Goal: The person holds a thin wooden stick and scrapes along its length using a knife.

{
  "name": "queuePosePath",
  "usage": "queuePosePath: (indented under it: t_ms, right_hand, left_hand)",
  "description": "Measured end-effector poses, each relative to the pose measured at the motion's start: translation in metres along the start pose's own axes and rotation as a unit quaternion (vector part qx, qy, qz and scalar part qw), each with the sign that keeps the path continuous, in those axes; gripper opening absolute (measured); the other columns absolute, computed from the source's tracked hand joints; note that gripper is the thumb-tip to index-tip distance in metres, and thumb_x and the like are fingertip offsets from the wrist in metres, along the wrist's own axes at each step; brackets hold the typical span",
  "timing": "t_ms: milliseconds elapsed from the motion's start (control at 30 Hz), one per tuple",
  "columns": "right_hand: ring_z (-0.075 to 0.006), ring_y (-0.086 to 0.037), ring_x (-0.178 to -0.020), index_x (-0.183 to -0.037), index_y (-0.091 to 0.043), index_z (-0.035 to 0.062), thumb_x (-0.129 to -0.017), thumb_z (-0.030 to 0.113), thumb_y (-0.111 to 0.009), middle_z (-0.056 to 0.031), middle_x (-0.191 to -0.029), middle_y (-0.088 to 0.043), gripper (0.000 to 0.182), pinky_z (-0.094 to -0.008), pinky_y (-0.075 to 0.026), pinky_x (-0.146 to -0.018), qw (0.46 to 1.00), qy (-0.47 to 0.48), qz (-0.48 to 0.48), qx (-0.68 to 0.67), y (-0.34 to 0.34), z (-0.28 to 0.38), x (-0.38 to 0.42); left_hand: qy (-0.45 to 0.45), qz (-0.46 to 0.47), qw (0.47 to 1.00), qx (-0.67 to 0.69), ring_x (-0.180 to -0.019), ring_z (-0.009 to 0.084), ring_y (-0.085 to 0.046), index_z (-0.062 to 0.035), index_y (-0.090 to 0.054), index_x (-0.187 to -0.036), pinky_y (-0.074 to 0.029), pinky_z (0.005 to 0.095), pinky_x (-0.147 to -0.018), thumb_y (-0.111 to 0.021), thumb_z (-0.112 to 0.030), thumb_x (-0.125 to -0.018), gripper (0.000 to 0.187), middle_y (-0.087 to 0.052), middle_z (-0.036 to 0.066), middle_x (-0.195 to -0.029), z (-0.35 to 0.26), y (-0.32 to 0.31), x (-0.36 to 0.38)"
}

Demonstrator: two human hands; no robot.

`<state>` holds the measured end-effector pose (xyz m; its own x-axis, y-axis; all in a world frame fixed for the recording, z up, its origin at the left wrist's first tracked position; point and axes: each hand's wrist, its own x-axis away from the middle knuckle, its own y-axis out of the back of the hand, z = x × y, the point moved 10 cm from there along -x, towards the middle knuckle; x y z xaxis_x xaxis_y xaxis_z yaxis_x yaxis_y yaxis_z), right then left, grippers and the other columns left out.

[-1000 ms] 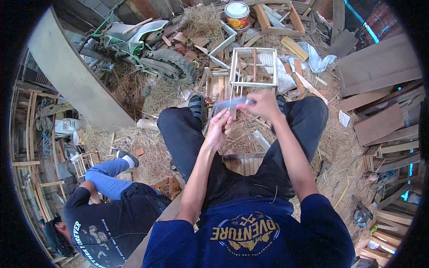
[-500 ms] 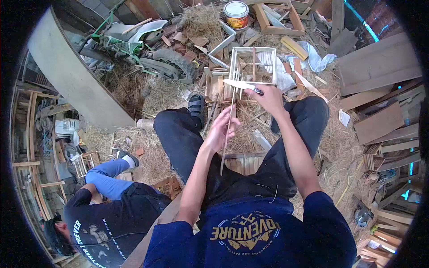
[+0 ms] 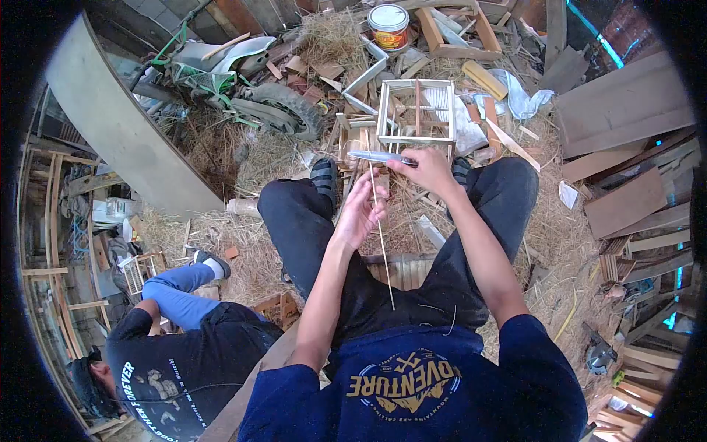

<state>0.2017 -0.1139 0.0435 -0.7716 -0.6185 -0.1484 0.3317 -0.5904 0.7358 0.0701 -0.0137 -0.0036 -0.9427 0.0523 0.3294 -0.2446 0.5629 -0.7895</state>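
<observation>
My right hand [image 3: 428, 169] is closed round the handle of a knife [image 3: 373, 156], its blade pointing left. A thin wooden strip [image 3: 384, 250] runs from near the blade down toward my lap. My left hand [image 3: 359, 208] has its fingers curled about the upper part of this strip, just below the knife. The blade crosses the strip close to its upper end; whether it touches cannot be made out. Beyond my hands stands a small wooden frame [image 3: 417, 139] with thin bars.
Straw and wood scraps cover the ground. A paint can [image 3: 388, 28] stands at the back, near an open wooden box [image 3: 458, 50]. A motorcycle wheel [image 3: 283, 110] lies at the back left. Another person [image 3: 184, 353] sits at my left. Boards [image 3: 626, 110] lean at the right.
The knife and my right hand have moved left and slightly toward me. The strip's lower end has swung right and down, and the blade's face has turned.
</observation>
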Motion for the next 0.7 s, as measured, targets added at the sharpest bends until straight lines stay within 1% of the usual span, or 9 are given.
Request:
queuePosePath:
  t_ms: [100, 200, 300, 367, 400, 433, 533, 567, 700]
  right_hand:
    - [-0.0364, -0.063, -0.059, -0.079, -0.073, 0.0093, -0.086, 0.064, -0.063, -0.0159, -0.06, -0.062, 0.056, -0.0452, -0.048, -0.058, 1.0, 0.0, -0.002, 0.0, -0.001, 0.0, 0.0]
    - [-0.0362, -0.063, -0.058, -0.079, -0.072, 0.0092, -0.086, 0.064, -0.063, -0.0158, -0.06, -0.062, 0.056, -0.0449, -0.048, -0.058, 1.0, -0.015, 0.012, -0.002, -0.001, 0.0, 0.002]
    - [-0.0363, -0.063, -0.058, -0.08, -0.073, 0.0103, -0.086, 0.065, -0.063, -0.0157, -0.059, -0.061, 0.056, -0.0448, -0.048, -0.058, 1.0, -0.02, 0.023, 0.007, -0.002, 0.001, 0.003]
    - [-0.0366, -0.064, -0.059, -0.081, -0.074, 0.0121, -0.085, 0.067, -0.062, -0.0155, -0.059, -0.062, 0.057, -0.0449, -0.049, -0.058, 0.999, -0.019, 0.036, 0.014, -0.008, -0.004, 0.003]
    - [-0.0366, -0.063, -0.059, -0.081, -0.074, 0.0114, -0.085, 0.066, -0.063, -0.0156, -0.059, -0.061, 0.056, -0.0447, -0.048, -0.058, 0.999, -0.012, 0.035, 0.019, -0.006, 0.001, 0.005]
    - [-0.0366, -0.063, -0.059, -0.082, -0.074, 0.0106, -0.085, 0.064, -0.064, -0.0157, -0.058, -0.06, 0.055, -0.0445, -0.048, -0.058, 0.999, -0.004, 0.035, 0.023, -0.004, 0.007, 0.007]
    - [-0.0378, -0.063, -0.059, -0.08, -0.073, 0.0096, -0.084, 0.064, -0.065, -0.0167, -0.058, -0.06, 0.056, -0.0451, -0.048, -0.058, 0.998, 0.017, 0.042, 0.031, -0.01, 0.012, 0.007]
    - [-0.0383, -0.062, -0.059, -0.079, -0.073, 0.0095, -0.084, 0.065, -0.065, -0.0171, -0.058, -0.06, 0.057, -0.0455, -0.048, -0.058, 0.998, 0.022, 0.045, 0.033, -0.012, 0.011, 0.008]
    - [-0.0384, -0.062, -0.059, -0.078, -0.072, 0.0098, -0.084, 0.065, -0.065, -0.0168, -0.057, -0.059, 0.056, -0.046, -0.048, -0.058, 0.998, 0.015, 0.057, 0.025, -0.015, 0.011, 0.007]
  left_hand:
    - [-0.014, -0.004, 1.0, -0.022, -0.061, 0.0085, -0.045, -0.0117, -0.038, -0.147, -0.043, 0.023, -0.057, -0.051, -0.022, -0.105, 0.045, -0.06, 0.004, -0.092, 0.0, 0.003, -0.002]
    - [-0.015, 0.009, 1.0, -0.004, -0.057, 0.0072, -0.044, -0.0116, -0.039, -0.147, -0.041, 0.0207, -0.052, -0.054, -0.019, -0.104, 0.046, -0.059, 0.003, -0.091, 0.002, 0.009, -0.002]
    - [0.011, 0.022, 0.997, 0.066, -0.054, 0.0065, -0.043, -0.0113, -0.043, -0.142, -0.039, 0.0195, -0.047, -0.055, -0.02, -0.103, 0.042, -0.059, 0.002, -0.088, 0.0, 0.015, -0.002]
    - [0.006, 0.004, 1.0, 0.011, -0.053, 0.0068, -0.042, -0.0106, -0.045, -0.137, -0.038, 0.0197, -0.046, -0.054, -0.018, -0.101, 0.037, -0.059, 0.002, -0.087, -0.002, 0.015, 0.0]
    - [0.003, -0.005, 1.0, -0.018, -0.052, 0.007, -0.042, -0.0102, -0.046, -0.134, -0.038, 0.0198, -0.045, -0.054, -0.017, -0.101, 0.035, -0.059, 0.003, -0.086, -0.005, 0.014, 0.003]
    - [0.006, -0.013, 1.0, -0.023, -0.052, 0.0085, -0.044, -0.0092, -0.045, -0.129, -0.04, 0.0211, -0.045, -0.05, -0.017, -0.099, 0.032, -0.062, 0.005, -0.087, -0.001, 0.018, 0.002]
    - [0.008, -0.042, 0.997, -0.061, -0.053, 0.0101, -0.046, -0.0097, -0.043, -0.129, -0.042, 0.0228, -0.045, -0.048, -0.019, -0.098, 0.032, -0.064, 0.007, -0.091, 0.005, 0.022, 0.002]
    - [0.006, -0.022, 0.998, -0.05, -0.052, 0.0114, -0.047, -0.0116, -0.041, -0.131, -0.043, 0.0245, -0.044, -0.047, -0.023, -0.1, 0.033, -0.066, 0.009, -0.093, 0.005, 0.018, 0.0]
    - [-0.017, -0.046, 0.998, -0.046, -0.05, 0.0104, -0.045, -0.0141, -0.04, -0.134, -0.04, 0.024, -0.043, -0.045, -0.027, -0.105, 0.032, -0.066, 0.007, -0.092, -0.003, 0.018, 0.002]
